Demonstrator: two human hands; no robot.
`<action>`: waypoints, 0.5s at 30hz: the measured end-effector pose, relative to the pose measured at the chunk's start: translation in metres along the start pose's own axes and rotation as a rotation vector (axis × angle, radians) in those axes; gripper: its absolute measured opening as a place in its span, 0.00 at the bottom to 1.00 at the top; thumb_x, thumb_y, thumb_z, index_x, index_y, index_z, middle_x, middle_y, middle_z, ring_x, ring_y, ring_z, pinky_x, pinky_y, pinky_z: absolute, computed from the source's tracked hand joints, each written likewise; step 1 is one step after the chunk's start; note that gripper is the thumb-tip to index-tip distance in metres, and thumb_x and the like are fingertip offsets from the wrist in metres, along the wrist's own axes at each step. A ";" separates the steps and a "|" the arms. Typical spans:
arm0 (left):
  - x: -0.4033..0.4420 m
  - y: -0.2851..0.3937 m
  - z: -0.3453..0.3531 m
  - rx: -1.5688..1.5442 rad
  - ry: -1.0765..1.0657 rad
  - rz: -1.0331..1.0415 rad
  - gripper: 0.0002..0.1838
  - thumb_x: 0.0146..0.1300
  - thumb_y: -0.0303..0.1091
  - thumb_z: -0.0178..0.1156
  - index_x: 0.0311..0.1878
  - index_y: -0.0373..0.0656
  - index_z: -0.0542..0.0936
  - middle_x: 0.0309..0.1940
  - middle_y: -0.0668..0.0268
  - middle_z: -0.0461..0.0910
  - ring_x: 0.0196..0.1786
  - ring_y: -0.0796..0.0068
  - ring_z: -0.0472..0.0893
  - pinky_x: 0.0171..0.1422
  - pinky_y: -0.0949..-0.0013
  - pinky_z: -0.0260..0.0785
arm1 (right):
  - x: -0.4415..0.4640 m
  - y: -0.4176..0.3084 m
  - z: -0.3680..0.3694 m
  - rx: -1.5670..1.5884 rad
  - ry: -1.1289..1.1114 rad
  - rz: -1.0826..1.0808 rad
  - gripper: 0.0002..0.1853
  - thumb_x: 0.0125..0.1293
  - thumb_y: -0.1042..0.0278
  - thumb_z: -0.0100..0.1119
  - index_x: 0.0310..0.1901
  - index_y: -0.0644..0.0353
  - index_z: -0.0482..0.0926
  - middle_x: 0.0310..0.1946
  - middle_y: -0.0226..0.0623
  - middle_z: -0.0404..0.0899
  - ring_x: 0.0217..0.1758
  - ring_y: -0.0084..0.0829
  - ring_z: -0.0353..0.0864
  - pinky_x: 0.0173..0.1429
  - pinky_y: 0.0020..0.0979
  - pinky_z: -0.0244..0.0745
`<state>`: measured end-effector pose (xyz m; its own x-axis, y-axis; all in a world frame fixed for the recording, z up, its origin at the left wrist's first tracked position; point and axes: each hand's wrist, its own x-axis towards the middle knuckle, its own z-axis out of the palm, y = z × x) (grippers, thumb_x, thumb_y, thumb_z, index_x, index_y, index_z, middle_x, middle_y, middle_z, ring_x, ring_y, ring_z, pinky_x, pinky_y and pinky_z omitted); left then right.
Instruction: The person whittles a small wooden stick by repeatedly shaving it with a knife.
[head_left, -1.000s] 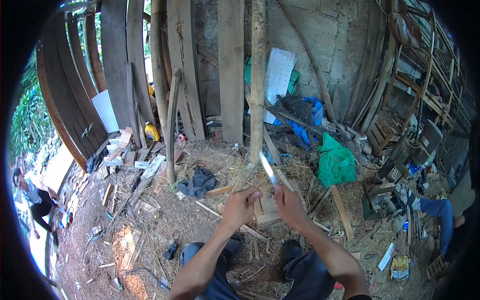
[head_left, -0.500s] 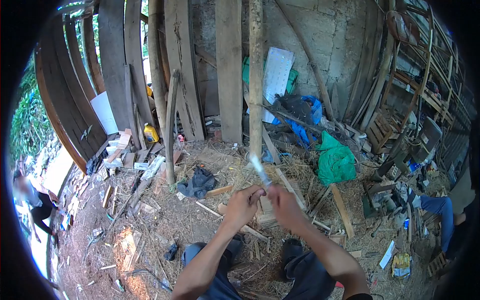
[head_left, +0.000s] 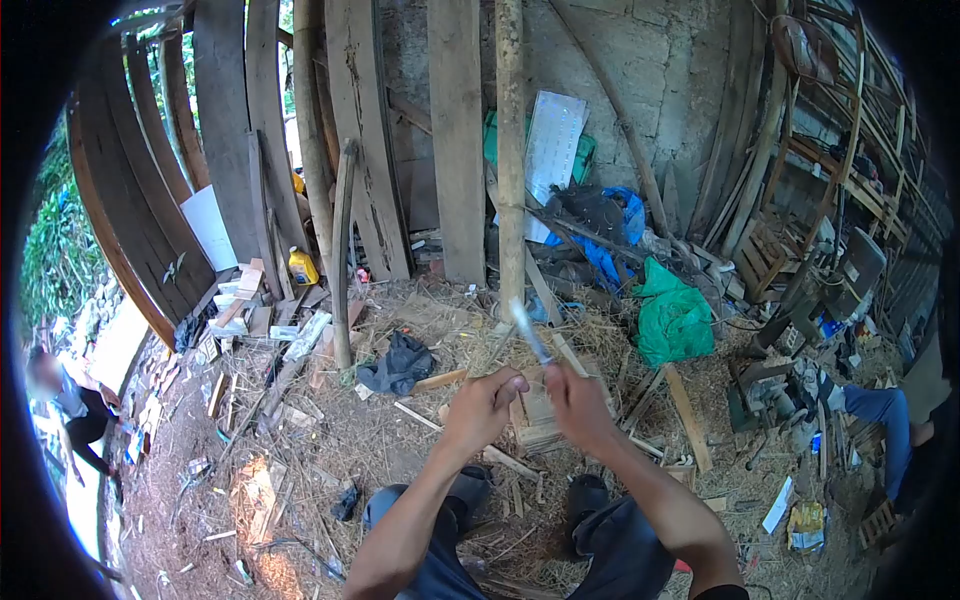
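Observation:
In my right hand is a knife, its bright blade angled up and to the left, its handle mostly covered by my fingers. My left hand is closed just left of it, thumb on top. Whatever sits inside those left fingers, if anything, is hidden. A small gap separates the two hands. Below them lies a pale wooden board on the littered ground, between my feet and the upright pole.
A black plastic bag and a green sack lie ahead on the ground. Planks lean on the wall. A yellow bottle stands left. One person is at far left; another's leg shows at right.
My right hand has shifted slightly right and down, away from my left hand, widening the gap. The knife blade, blurred before, is now clearer. My left hand has barely moved.

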<state>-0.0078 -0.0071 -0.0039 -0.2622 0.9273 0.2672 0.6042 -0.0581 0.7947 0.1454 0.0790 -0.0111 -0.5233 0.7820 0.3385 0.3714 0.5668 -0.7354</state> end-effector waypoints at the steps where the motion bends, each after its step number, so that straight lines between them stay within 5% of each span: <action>1: 0.000 0.000 0.000 0.008 -0.001 0.003 0.07 0.68 0.29 0.52 0.39 0.38 0.79 0.26 0.56 0.78 0.28 0.63 0.77 0.37 0.66 0.69 | 0.002 -0.006 -0.003 0.075 0.013 0.059 0.20 0.74 0.57 0.40 0.36 0.67 0.72 0.20 0.57 0.74 0.24 0.57 0.75 0.30 0.48 0.68; 4: -0.001 0.001 0.004 -0.067 0.054 0.131 0.07 0.68 0.28 0.52 0.39 0.38 0.79 0.27 0.56 0.78 0.28 0.64 0.77 0.37 0.66 0.68 | -0.005 0.005 0.010 -0.009 -0.066 -0.121 0.20 0.74 0.56 0.40 0.36 0.68 0.72 0.18 0.55 0.73 0.21 0.56 0.75 0.27 0.46 0.68; 8: 0.001 0.000 0.002 -0.036 -0.021 -0.001 0.07 0.68 0.28 0.52 0.39 0.38 0.79 0.27 0.55 0.78 0.29 0.64 0.78 0.37 0.66 0.68 | -0.002 -0.006 0.005 -0.044 -0.122 -0.033 0.20 0.74 0.56 0.40 0.36 0.67 0.72 0.16 0.55 0.72 0.21 0.57 0.74 0.27 0.47 0.67; 10: 0.002 -0.006 0.003 -0.092 -0.027 0.003 0.07 0.68 0.28 0.52 0.40 0.38 0.79 0.26 0.54 0.78 0.30 0.64 0.78 0.37 0.66 0.68 | 0.006 -0.003 -0.005 0.027 0.174 -0.065 0.20 0.74 0.56 0.40 0.35 0.67 0.72 0.17 0.54 0.72 0.21 0.57 0.75 0.27 0.47 0.68; 12: 0.002 -0.012 0.007 -0.043 0.045 0.138 0.07 0.67 0.30 0.54 0.40 0.39 0.80 0.24 0.54 0.77 0.26 0.65 0.78 0.33 0.66 0.68 | -0.002 0.007 0.007 -0.023 0.077 -0.064 0.20 0.74 0.56 0.40 0.35 0.66 0.72 0.17 0.54 0.72 0.21 0.57 0.74 0.27 0.47 0.67; 15: 0.000 -0.001 -0.004 0.044 0.022 0.033 0.06 0.66 0.31 0.56 0.39 0.41 0.80 0.22 0.55 0.77 0.23 0.66 0.77 0.30 0.66 0.67 | 0.001 0.001 -0.004 -0.020 0.039 -0.025 0.20 0.74 0.56 0.40 0.36 0.66 0.72 0.17 0.53 0.72 0.21 0.57 0.73 0.27 0.49 0.66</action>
<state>-0.0114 -0.0079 -0.0029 -0.2576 0.9168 0.3052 0.6456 -0.0718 0.7603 0.1484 0.0815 -0.0087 -0.5029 0.7766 0.3795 0.3736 0.5912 -0.7148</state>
